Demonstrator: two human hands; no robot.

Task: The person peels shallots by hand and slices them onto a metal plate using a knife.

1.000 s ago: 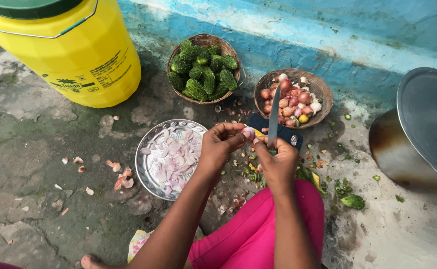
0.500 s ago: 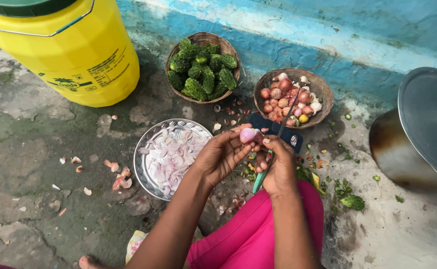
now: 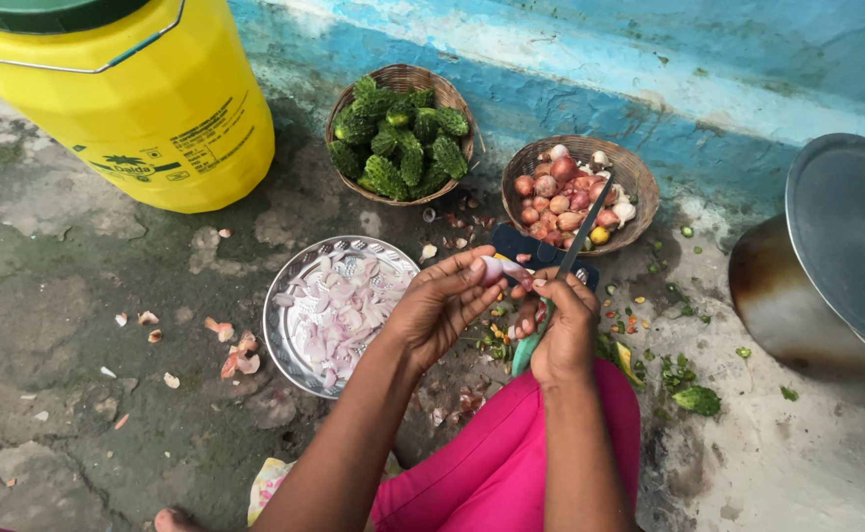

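Shallot (image 3: 492, 268) sits pinched at the fingertips of your left hand (image 3: 439, 308), peeled and pale pink, held above the ground just over the near edge of a dark blue board (image 3: 516, 243). Your left fingers are closed around it, thumb on one side and fingertips on the other. Your right hand (image 3: 560, 330) is clamped on a knife (image 3: 562, 275), its green handle running down through your fist and its blade pointing up and away toward the basket of shallots (image 3: 580, 195); your right thumb touches the shallot just beside the left fingertips. To your left, on the ground, lies a round steel plate (image 3: 289, 296) holding a heap of thin pale slices. Beyond it stands a wicker basket of bitter gourds (image 3: 400, 135), and next to that the second basket with red and white shallots. Papery skins (image 3: 238, 350) and green trimmings (image 3: 684, 379) lie scattered on the concrete. A large yellow drum (image 3: 127, 99) stands at the far left, and a steel pot with a lid (image 3: 827, 266) at the right edge. Your pink-clad knee (image 3: 511, 453) is below both hands.
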